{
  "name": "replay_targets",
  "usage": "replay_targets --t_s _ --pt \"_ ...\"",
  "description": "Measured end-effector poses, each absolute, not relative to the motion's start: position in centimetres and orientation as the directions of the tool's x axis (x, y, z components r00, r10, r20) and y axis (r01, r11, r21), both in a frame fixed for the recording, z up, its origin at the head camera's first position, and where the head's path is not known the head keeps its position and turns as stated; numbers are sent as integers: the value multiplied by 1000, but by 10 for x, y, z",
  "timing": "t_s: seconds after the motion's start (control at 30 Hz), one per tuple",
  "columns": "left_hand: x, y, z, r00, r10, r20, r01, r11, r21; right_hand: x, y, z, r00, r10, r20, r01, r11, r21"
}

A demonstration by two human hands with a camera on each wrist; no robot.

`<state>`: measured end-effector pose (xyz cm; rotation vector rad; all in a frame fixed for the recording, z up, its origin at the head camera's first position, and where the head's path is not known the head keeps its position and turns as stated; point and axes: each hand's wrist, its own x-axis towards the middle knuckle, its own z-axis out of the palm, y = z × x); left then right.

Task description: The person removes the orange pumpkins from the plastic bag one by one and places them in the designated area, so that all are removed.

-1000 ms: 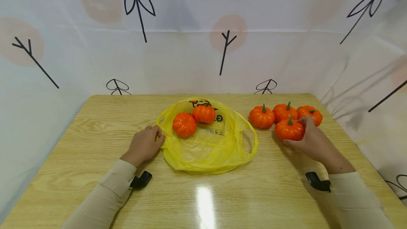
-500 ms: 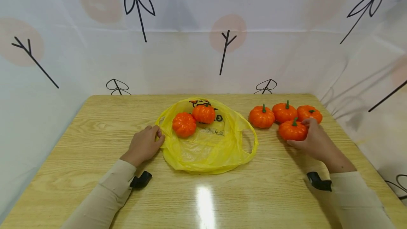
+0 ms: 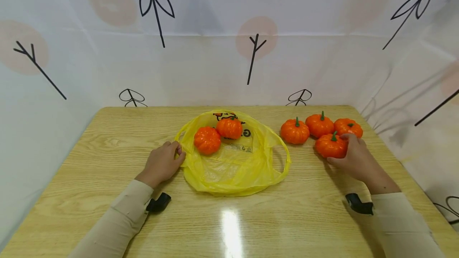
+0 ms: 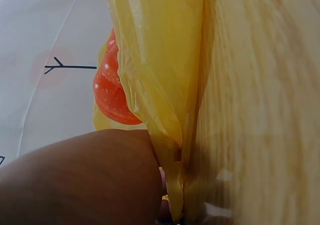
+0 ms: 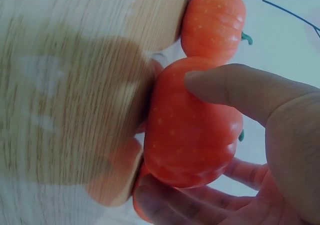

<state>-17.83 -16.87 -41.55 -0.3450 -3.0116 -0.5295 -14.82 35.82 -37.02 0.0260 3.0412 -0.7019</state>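
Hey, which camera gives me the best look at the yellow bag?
The head view: it shows nearly all of the yellow bag, including its open mouth and two pumpkins inside. The left wrist view shows only part of its side, close up, where the left hand grips it. The right wrist view shows none.

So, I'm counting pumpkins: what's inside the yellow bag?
Two orange pumpkins lie inside the yellow bag, toward its far side, with dark printing showing beside them. Whatever is directly beneath them is covered.
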Motion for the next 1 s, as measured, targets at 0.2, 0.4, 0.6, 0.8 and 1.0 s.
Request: replay_targets --t_s 0.2,0.4,0.6,0.8,1.0 --pt "-179 -168 -415 -972 211 104 233 916 326 -149 360 -371 -1000 4 -25 14 901 -433" --pt "-179 -168 -415 -973 209 97 229 918 324 -147 359 -367 -1000 4 -8 7 912 -410" --pt "-181 -167 -415 -974 206 92 225 919 322 -144 350 -364 -995 30 97 -12 913 -409" --pt "-180 -168 -415 -975 205 88 222 919 326 -140 326 -361 -941 26 338 -148 865 -480" --pt "-179 -168 -416 -977 199 78 214 917 336 -135 300 -361 -889 -7 457 -266 821 -505"
